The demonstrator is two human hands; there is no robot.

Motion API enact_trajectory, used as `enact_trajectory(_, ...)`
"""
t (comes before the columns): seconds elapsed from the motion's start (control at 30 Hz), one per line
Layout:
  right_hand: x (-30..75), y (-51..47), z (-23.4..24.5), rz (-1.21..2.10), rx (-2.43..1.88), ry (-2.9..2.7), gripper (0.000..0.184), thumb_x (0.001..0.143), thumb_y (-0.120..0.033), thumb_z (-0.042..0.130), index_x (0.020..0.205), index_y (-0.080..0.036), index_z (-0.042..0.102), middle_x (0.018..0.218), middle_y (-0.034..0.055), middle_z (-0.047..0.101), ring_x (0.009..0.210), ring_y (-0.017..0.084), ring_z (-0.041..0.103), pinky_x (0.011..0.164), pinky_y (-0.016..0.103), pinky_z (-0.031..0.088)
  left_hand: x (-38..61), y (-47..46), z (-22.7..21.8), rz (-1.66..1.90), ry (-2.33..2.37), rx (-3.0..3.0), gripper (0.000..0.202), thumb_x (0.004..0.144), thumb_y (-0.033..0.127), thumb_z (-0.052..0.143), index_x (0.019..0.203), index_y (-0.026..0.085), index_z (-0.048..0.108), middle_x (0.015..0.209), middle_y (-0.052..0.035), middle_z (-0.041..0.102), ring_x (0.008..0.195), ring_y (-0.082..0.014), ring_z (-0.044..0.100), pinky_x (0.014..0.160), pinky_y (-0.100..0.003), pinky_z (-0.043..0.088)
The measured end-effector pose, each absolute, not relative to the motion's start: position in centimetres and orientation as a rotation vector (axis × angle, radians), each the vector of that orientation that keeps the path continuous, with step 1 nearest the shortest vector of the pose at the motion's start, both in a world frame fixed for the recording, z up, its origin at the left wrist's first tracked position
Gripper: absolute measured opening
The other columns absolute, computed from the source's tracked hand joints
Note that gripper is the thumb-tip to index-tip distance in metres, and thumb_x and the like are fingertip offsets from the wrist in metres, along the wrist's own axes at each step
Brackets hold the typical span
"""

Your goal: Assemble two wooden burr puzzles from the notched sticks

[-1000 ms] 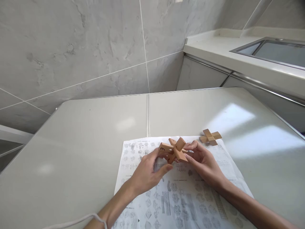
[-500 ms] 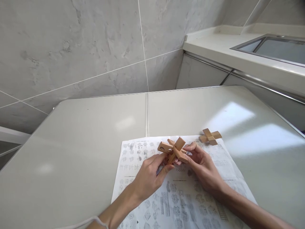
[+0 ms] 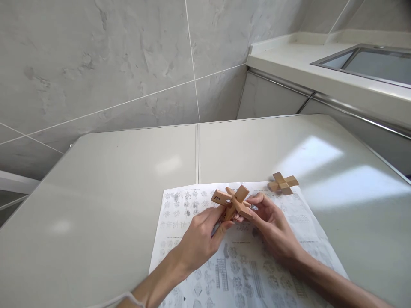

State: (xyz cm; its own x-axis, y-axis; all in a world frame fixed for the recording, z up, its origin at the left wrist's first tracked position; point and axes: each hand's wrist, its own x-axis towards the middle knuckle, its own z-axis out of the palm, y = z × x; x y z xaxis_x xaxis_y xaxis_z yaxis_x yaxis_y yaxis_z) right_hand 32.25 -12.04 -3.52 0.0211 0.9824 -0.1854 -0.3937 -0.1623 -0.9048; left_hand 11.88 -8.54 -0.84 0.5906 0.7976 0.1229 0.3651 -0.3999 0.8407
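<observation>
A wooden interlocking puzzle is held up between both hands over a printed sheet. Its crossed sticks carry dark marks, one of them like a "3", on the left pieces. My left hand grips it from the lower left, thumb below and fingers partly hidden behind. On the right side, my right hand pinches one end of the puzzle between thumb and fingers. Another assembled wooden cross puzzle rests at the sheet's far right corner, apart from my hands.
The sheet, full of small printed diagrams, lies on a pale glossy table with a seam down its middle. Behind stands a grey tiled wall. At the upper right is a white counter with a metal-framed sink.
Almost nothing differs; the puzzle in my hands has tilted very slightly. Both hands keep their grip, and the other cross puzzle stays in place.
</observation>
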Motion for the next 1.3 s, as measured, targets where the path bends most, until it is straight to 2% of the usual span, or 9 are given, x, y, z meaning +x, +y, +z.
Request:
enact_trajectory(0.17,31.3,-12.2,-2.7,1.514,-1.037,-0.779,0.030,0.095,-0.044,0.082,0.097,-0.024,0.060,0.100,0.0038,0.076,0.086,0.021,0.077,0.081,0.036,0.063,12.0,-8.7,-0.9,0.731,1.028,2.327,0.018,0.112,0.026,0.042,0.106,0.018,0.058,0.090,-0.0059,0.069,0.079,-0.0204,0.068,0.071,-0.036,0.060)
enact_trajectory(0.27,31.1,-12.1,-2.1,1.590,-1.055,-0.892,0.031,0.096,-0.048,0.079,0.094,-0.023,0.062,0.093,0.0051,0.077,0.084,0.022,0.077,0.081,0.038,0.064,11.8,-8.4,-1.0,0.768,1.021,2.474,0.015,0.112,0.020,0.039,0.106,0.019,0.053,0.088,-0.0049,0.067,0.074,-0.0190,0.065,0.065,-0.033,0.059)
enact_trajectory(0.43,31.1,-12.1,-1.4,1.750,-1.003,-1.067,0.043,0.104,-0.060,0.061,0.085,-0.022,0.062,0.070,0.0025,0.070,0.058,0.019,0.070,0.057,0.032,0.059,11.5,-8.2,-1.2,0.707,0.983,2.601,0.015,0.111,0.016,0.038,0.103,0.020,0.050,0.085,-0.0034,0.066,0.071,-0.0188,0.065,0.061,-0.032,0.057)
enact_trajectory(0.53,30.9,-12.4,-1.5,1.764,-1.000,-1.117,0.047,0.107,-0.061,0.053,0.081,-0.022,0.060,0.063,0.0002,0.065,0.049,0.016,0.064,0.049,0.028,0.053,11.6,-8.4,-1.4,0.714,0.977,2.625,0.016,0.110,0.013,0.037,0.104,0.020,0.050,0.084,-0.0032,0.066,0.071,-0.0190,0.066,0.061,-0.032,0.058)
enact_trajectory(0.8,30.3,-13.0,-1.6,1.659,-1.039,-1.125,0.044,0.111,-0.056,0.049,0.083,-0.023,0.058,0.063,-0.0002,0.064,0.049,0.016,0.062,0.050,0.028,0.051,11.9,-8.6,-1.6,0.752,0.966,2.689,0.016,0.109,0.009,0.039,0.114,0.015,0.052,0.086,-0.0045,0.069,0.071,-0.0186,0.065,0.064,-0.033,0.061)
enact_trajectory(1.3,30.1,-13.1,-1.5,1.650,-1.035,-1.090,0.045,0.109,-0.058,0.050,0.081,-0.023,0.058,0.063,-0.0005,0.062,0.049,0.017,0.061,0.050,0.030,0.050,12.1,-8.7,-2.2,0.762,0.970,2.634,0.016,0.109,0.010,0.042,0.118,0.017,0.053,0.090,-0.0052,0.070,0.077,-0.0194,0.067,0.070,-0.035,0.062)
